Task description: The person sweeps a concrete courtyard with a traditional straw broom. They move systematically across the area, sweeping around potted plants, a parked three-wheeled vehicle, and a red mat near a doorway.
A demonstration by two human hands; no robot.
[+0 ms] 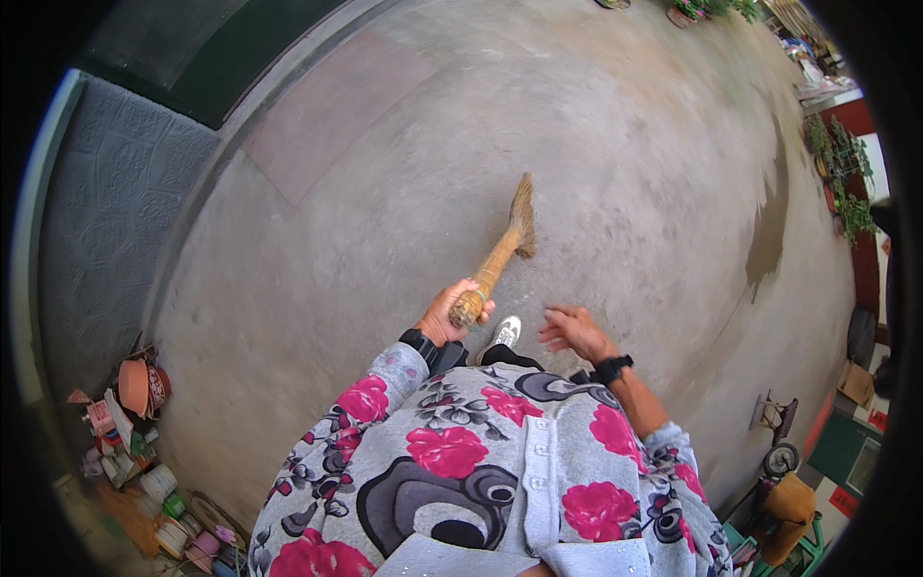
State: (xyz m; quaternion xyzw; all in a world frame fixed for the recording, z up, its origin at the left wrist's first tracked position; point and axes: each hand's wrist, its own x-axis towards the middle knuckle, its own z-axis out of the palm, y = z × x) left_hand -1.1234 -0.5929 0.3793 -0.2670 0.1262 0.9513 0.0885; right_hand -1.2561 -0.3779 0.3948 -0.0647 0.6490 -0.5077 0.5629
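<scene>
My left hand [448, 312] is wrapped round the thick handle of a short straw broom [500, 258], near its butt end. The broom points away from me, its worn bristle head angled toward the concrete floor; whether the tips touch it I cannot tell. My right hand [577, 333] hangs in front of my body to the right of the broom, holding nothing, its fingers apart and slightly blurred. Dark bands circle both wrists. Below and between the hands shows my white shoe [506, 332].
Grey concrete floor [635, 221] spreads ahead, with a dark wet streak [769, 226] on the right. Orange tubs [142, 387] and clutter line the lower left. Potted plants [846, 178] stand along the right edge. A small wheeled item [779, 457] lies at lower right.
</scene>
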